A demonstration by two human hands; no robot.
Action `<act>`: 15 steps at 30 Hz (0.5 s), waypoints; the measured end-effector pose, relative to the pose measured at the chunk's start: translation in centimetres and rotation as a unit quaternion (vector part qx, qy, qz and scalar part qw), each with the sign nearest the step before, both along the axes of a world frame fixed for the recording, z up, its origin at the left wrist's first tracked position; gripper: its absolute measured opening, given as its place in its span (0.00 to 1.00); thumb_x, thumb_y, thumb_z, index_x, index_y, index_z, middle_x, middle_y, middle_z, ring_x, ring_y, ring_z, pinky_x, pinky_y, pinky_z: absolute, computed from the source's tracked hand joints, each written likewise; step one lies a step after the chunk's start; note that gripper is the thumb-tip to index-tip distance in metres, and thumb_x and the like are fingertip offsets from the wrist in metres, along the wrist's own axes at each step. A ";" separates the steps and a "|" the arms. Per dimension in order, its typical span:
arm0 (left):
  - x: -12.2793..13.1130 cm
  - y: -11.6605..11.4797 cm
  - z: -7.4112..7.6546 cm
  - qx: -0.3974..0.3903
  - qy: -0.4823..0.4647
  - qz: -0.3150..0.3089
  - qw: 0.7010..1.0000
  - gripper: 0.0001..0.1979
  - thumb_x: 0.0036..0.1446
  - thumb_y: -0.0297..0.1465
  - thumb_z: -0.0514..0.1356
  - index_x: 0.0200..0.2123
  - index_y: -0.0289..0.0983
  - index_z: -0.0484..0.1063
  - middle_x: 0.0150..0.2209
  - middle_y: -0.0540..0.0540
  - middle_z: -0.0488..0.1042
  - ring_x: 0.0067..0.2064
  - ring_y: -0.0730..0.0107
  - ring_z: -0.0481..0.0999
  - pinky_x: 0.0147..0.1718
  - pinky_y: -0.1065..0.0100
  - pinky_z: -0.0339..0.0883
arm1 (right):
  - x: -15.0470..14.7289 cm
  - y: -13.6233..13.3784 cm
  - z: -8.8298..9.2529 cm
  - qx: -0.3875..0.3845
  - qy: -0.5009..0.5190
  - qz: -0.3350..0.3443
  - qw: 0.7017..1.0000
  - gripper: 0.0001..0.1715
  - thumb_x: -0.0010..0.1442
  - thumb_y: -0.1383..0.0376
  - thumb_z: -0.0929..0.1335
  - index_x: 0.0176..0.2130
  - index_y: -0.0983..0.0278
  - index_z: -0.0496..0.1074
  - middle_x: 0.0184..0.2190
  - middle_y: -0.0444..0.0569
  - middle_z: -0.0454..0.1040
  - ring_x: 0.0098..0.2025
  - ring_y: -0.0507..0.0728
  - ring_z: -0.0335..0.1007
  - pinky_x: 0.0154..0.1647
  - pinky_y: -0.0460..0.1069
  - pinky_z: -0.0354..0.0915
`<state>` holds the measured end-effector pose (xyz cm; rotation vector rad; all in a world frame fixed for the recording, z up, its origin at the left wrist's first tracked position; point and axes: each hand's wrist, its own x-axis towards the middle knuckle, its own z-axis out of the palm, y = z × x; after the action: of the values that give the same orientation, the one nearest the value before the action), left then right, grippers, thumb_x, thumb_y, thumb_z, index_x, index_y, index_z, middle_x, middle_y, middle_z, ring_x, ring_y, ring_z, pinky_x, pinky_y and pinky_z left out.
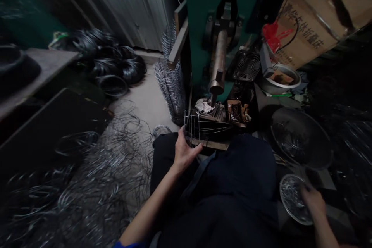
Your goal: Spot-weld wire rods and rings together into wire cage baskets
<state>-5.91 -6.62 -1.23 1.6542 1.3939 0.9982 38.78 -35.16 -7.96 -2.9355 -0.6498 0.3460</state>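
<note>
Nearest, at the lower right, the right hand (315,201) was blurred over the right rim of a small bowl (281,193) of metal bits (292,186); whether its fingers were spread or pinching could not be told. Just beyond lay a large dark basin (315,128). Loose wire (116,159) littered the floor to the left.

The left forearm angled up and inward over the lap, and the left hand (185,154), thumb and fingers parted in a V, gripped the near left corner of a wire frame (199,126). That frame stood above the wooden front edge (215,146) of the machine's bench, below the thick metal arm (219,62) overhanging it. Behind the frame sat white cloth (205,105) and, toward the bench's right edge, a small cardboard box (233,109).

Farther off, a column of wire mesh (171,85) hemmed the machine's left side; a fan (247,65) stood right. Black coils (132,68) lay beyond.
</note>
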 end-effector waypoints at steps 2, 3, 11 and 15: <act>0.3 0.0 0.0 0.003 -0.005 0.000 1.000 0.42 0.46 0.39 0.70 0.62 0.36 0.56 0.53 0.39 0.72 0.53 0.58 0.75 0.54 0.59 0.68 | -1.4 4.4 3.1 0.109 0.059 0.032 0.992 0.20 0.50 0.55 0.65 0.35 0.62 0.80 0.34 0.60 0.81 0.44 0.75 0.77 0.46 0.65 0.73; 0.5 -0.1 0.1 0.004 -0.003 0.001 1.000 0.42 0.46 0.39 0.70 0.62 0.36 0.56 0.53 0.39 0.72 0.53 0.58 0.75 0.54 0.58 0.68 | -2.7 6.9 4.6 0.186 0.103 0.101 0.972 0.22 0.51 0.53 0.67 0.39 0.62 0.80 0.39 0.58 0.81 0.48 0.73 0.76 0.51 0.63 0.72; 1.4 -0.8 0.9 -0.001 0.016 -0.008 1.000 0.41 0.45 0.36 0.69 0.61 0.36 0.57 0.51 0.39 0.74 0.51 0.57 0.76 0.52 0.58 0.70 | -16.7 23.7 11.6 0.322 0.113 0.552 0.761 0.15 0.70 0.61 0.64 0.49 0.57 0.77 0.49 0.49 0.78 0.59 0.62 0.68 0.60 0.60 0.64; 1.0 -0.6 0.9 -0.007 0.003 -0.006 1.000 0.41 0.46 0.36 0.69 0.61 0.37 0.57 0.52 0.40 0.74 0.52 0.59 0.76 0.53 0.58 0.70 | -19.4 26.7 10.0 0.256 0.049 0.617 0.742 0.14 0.68 0.67 0.65 0.50 0.57 0.76 0.49 0.51 0.78 0.60 0.64 0.67 0.59 0.64 0.61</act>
<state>-4.90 -7.19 -0.35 1.6556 1.3896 0.9756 19.37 -8.47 2.03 -1.5576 -2.1543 0.3096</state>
